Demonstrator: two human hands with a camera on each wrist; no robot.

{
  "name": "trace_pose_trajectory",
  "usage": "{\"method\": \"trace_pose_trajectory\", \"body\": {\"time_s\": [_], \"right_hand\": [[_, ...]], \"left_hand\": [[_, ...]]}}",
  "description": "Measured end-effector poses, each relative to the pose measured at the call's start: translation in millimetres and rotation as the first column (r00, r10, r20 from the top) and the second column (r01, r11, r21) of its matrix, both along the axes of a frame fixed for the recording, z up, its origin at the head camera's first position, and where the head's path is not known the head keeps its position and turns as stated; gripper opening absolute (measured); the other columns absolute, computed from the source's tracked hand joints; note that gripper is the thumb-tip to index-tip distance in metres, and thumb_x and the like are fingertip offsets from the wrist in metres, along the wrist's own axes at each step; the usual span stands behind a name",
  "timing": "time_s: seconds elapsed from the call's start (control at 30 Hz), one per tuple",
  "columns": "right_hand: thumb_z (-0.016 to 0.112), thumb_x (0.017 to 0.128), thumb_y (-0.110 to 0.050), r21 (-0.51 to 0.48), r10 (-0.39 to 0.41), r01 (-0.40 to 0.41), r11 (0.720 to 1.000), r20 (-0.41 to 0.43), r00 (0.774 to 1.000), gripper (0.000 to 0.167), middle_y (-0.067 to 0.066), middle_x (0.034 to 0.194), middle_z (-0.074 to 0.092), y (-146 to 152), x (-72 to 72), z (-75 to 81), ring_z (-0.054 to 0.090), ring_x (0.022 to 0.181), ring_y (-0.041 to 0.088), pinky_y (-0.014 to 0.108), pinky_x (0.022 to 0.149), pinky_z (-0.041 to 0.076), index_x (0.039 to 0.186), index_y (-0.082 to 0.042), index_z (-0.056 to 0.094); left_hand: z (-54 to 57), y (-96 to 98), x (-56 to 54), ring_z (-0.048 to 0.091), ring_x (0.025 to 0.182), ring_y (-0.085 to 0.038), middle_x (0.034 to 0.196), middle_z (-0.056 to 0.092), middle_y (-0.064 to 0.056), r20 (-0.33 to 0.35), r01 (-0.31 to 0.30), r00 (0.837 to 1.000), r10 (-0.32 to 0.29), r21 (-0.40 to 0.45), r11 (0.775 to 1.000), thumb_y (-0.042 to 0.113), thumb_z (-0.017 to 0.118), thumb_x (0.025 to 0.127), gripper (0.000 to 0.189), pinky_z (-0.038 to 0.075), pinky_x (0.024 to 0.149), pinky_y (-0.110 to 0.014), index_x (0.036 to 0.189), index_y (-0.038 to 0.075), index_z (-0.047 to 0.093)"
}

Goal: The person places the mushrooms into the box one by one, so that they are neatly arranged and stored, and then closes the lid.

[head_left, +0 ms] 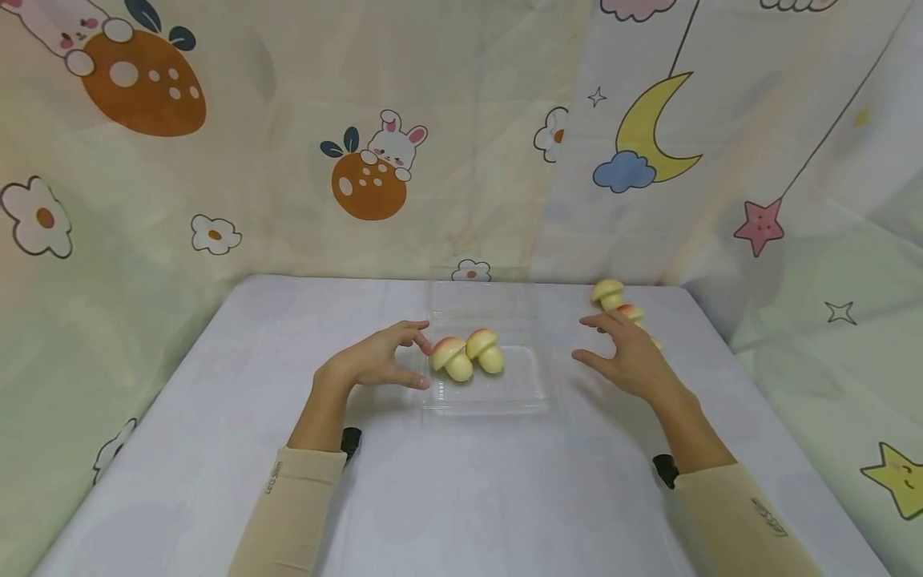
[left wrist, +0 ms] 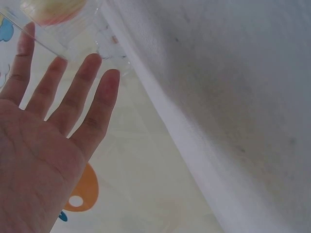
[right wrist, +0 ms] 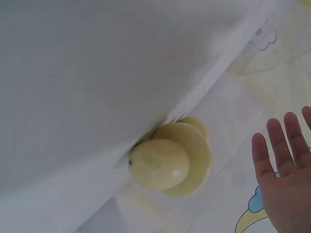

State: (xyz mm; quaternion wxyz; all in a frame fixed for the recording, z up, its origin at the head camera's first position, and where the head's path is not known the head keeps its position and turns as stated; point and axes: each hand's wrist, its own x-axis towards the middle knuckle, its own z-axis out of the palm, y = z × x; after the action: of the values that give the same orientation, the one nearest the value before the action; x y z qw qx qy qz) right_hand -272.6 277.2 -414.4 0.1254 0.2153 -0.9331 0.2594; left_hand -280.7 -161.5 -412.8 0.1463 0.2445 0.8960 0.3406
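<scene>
The left hand (head_left: 378,357), fingers parted and grasping nothing, is beside a clear plastic container (head_left: 522,389); just to its right, two toy mushrooms (head_left: 457,366) lie inside. Farther right, the right hand (head_left: 634,361) is likewise released, more toy mushrooms (head_left: 607,291) just beyond it on the white worktop (head_left: 461,497).

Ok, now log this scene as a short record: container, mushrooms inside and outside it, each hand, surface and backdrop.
Container: clear plastic, open
Inside mushrooms: two, yellow with reddish caps, side by side
Left hand: at the container's left side, fingers apart, holding nothing; contact unclear
Right hand: right of the container, holding nothing
Outside mushrooms: at least two, far right, partly hidden by the right hand in the head view
Surface: white table
Backdrop: cartoon-printed cloth
</scene>
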Motion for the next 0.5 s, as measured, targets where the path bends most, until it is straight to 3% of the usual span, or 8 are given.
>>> {"method": "trace_pose_trajectory", "body": {"time_s": [0.2,0.5], "right_hand": [[0.082,0.089,-0.028,0.031,-0.017,0.018,0.999,-0.036,0.999,0.055,0.019,0.129,0.060,12.5,1.0,-2.0,0.062,0.114,0.043,0.062,0.094,0.049,0.133,-0.002,0.062],[0.084,0.087,-0.023,0.063,-0.043,0.047,0.997,-0.067,0.997,0.054,0.018,0.124,0.059,31.4,4.5,9.5,0.059,0.115,0.044,0.064,0.096,0.046,0.132,-0.002,0.062]], "left_hand": [[-0.4,-0.8,-0.6,0.044,0.143,-0.033,0.168,0.030,-0.002,-0.004,0.005,1.000,-0.005,0.003,1.000,0.047,0.089,0.078,0.053,0.033,0.117,-0.060,0.119,0.022,0.066],[-2.0,-1.1,-1.5,0.044,0.144,-0.033,0.168,0.029,-0.001,-0.001,0.004,1.000,-0.004,0.005,1.000,0.047,0.089,0.078,0.053,0.033,0.117,-0.059,0.119,0.023,0.066]]}}
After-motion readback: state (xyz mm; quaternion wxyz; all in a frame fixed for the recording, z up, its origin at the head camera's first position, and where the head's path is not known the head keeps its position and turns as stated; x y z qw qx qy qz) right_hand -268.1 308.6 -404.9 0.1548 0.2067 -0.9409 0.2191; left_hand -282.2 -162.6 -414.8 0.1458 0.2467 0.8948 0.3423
